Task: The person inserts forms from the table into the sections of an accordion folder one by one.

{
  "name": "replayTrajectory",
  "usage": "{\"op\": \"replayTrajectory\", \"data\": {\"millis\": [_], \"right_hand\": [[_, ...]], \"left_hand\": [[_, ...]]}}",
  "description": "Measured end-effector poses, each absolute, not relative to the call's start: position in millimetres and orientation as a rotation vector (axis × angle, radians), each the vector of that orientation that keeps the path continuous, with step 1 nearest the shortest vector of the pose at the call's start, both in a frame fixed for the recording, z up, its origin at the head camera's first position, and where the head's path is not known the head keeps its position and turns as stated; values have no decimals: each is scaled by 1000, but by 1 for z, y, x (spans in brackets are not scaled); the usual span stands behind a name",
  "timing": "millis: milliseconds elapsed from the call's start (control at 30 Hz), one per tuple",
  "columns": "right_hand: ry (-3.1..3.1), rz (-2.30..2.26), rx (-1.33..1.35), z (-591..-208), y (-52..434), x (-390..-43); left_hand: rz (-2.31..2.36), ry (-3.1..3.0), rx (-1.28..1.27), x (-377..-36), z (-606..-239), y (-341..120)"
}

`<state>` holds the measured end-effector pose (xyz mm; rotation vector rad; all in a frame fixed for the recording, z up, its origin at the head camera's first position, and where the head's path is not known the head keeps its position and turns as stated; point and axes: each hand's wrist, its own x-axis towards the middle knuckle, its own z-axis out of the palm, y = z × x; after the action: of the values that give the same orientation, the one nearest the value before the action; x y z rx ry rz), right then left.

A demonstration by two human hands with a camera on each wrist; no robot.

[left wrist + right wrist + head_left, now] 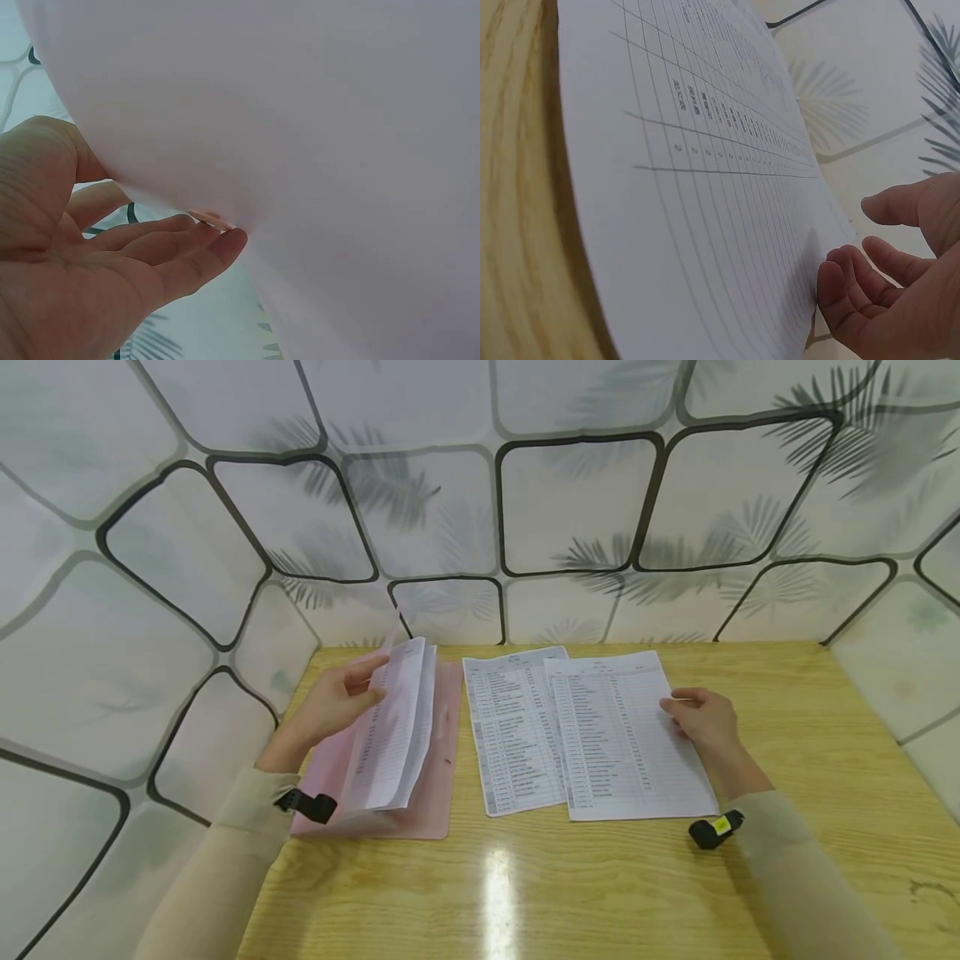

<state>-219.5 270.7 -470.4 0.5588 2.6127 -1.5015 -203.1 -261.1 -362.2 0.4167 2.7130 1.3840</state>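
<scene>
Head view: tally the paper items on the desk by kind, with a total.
Loose printed sheets lying flat on the table: 2, the left sheet and the right sheet.
Pink folder: 1.
Sheaf of pages lifted by the left hand: 1; its page count cannot be told.
Total: 4.

Left hand (337,702), left of centre: fingers loosely extended, thumb opposed. Right hand (701,720), right of centre: fingers relaxed, slightly curled, palm down.

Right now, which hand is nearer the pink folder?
Left. The left hand holds up the sheets over the pink folder; the right hand rests on the rightmost printed page, well apart.
</scene>
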Motion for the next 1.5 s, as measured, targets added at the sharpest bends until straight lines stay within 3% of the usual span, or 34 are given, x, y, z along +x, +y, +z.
{"op": "replayTrajectory", "data": {"millis": [1500], "right_hand": [[2689,-1410,577,-470,278,-219]], "left_hand": [[1328,2721,366,-201,-361,-260]]}}
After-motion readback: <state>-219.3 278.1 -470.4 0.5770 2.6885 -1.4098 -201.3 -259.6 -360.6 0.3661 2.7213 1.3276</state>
